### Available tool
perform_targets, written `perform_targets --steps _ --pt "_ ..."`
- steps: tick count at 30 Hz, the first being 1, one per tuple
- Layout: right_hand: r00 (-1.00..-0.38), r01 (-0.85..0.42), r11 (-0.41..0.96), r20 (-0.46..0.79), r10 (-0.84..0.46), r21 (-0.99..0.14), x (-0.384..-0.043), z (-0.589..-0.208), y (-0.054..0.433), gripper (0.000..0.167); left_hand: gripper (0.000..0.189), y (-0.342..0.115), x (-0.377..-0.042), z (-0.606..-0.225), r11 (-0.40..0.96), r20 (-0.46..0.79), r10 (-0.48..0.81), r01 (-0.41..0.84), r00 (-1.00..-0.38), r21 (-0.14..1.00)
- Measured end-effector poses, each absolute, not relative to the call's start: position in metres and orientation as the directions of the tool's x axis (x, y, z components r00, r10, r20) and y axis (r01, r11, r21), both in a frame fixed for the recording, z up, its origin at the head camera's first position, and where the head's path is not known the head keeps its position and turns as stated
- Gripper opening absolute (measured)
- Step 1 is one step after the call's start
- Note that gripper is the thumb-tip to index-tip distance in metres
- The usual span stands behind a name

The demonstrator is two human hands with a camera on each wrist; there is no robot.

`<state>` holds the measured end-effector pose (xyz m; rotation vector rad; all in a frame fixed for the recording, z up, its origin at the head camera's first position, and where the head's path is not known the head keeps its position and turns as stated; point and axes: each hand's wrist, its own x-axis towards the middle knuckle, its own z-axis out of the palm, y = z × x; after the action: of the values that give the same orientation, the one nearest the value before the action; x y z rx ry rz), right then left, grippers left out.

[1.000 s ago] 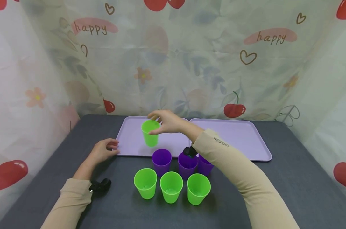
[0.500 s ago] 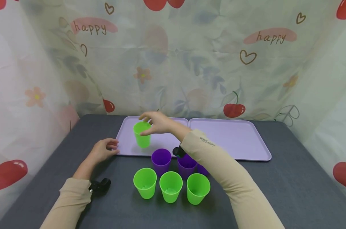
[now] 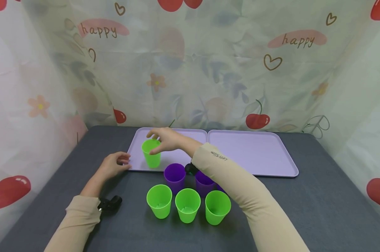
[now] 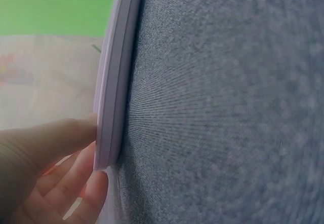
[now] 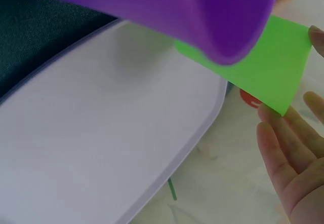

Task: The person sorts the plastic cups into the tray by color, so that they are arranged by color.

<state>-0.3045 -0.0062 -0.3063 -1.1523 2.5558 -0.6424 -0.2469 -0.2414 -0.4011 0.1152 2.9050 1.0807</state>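
My right hand (image 3: 166, 140) grips a green plastic cup (image 3: 152, 157) by its rim, thumb on the near side and fingers across the mouth. The cup is upright over the left part of a lilac tray (image 3: 183, 154). In the right wrist view, fingertips and thumb (image 5: 317, 39) meet the rim of the green cup (image 5: 263, 67). My left hand (image 3: 112, 166) holds the tray's front left corner. In the left wrist view its thumb (image 4: 76, 133) lies against the tray rim (image 4: 112, 97), with curled fingers round the corner.
Three green cups (image 3: 188, 206) stand in a front row. Behind them are purple cups (image 3: 174, 176), one mostly hidden by my right sleeve; a purple cup (image 5: 152, 6) looms close in the right wrist view. A second lilac tray (image 3: 252, 154) lies to the right on the dark table (image 3: 322, 196).
My right hand has carried the green cup left, then lower and nearer over the left tray. The leftmost purple cup has shifted slightly left beside the wrist camera. My left hand stays put.
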Motion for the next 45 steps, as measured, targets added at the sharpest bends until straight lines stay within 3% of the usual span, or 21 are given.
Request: perform_targets --steps 22,37,45 --pt "-0.488 -0.705 0.471 -0.119 -0.865 -0.53 -0.316 -0.31 -0.009 0.057 0.039 -0.241 -0.248 -0.404 0.758 -0.007 0.069 0.047 -0.998 0.651" --pt "-0.528 -0.679 0.513 -0.137 -0.838 -0.524 -0.315 -0.313 -0.014 0.061 0.04 -0.239 -0.247 -0.402 0.755 -0.025 0.055 0.025 -0.998 0.656" --pt "-0.493 -0.687 0.492 -0.155 -0.856 -0.535 -0.317 -0.311 -0.011 0.064 0.04 -0.239 -0.247 -0.401 0.754 -0.023 0.064 0.033 -0.998 0.656"
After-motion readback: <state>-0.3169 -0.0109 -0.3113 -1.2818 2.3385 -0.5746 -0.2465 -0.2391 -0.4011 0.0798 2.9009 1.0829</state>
